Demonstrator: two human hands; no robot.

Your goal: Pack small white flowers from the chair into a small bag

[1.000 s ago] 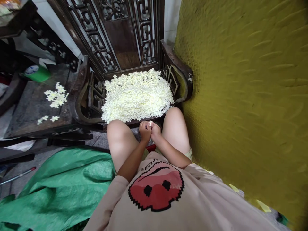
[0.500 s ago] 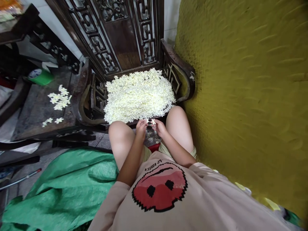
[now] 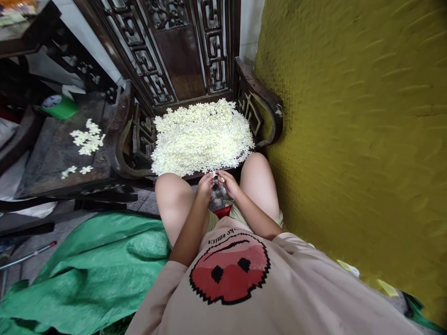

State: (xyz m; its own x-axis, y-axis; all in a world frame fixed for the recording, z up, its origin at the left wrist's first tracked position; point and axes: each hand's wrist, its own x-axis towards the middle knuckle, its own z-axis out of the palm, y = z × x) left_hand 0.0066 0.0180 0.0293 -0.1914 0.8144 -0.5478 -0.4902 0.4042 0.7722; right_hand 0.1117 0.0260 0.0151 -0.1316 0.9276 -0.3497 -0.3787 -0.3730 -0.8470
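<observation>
Between my knees, just in front of the chair seat, my two hands are almost touching. The fingers of my left hand (image 3: pixel 205 185) pinch a small white flower (image 3: pixel 214 173) at their tips. My right hand (image 3: pixel 229 184) is closed, its fingertips against that flower's right side; a white flower (image 3: pixel 222 179), mostly hidden, shows among its fingers. Directly beyond them, a thick heap of white flowers (image 3: pixel 204 139) covers the seat of the dark carved wooden chair (image 3: pixel 188 63).
On a dark wooden seat (image 3: pixel 52 149) at the left lie a few loose flowers (image 3: pixel 87 137) and a green roll of tape (image 3: pixel 61 107). Green sheeting (image 3: pixel 104 260) spreads over the floor at lower left. A yellow textured wall (image 3: pixel 349 130) closes the right side.
My right hand has moved in toward the left, narrowing the gap between them. The flower that showed openly at its fingertips is now mostly hidden by the fingers.
</observation>
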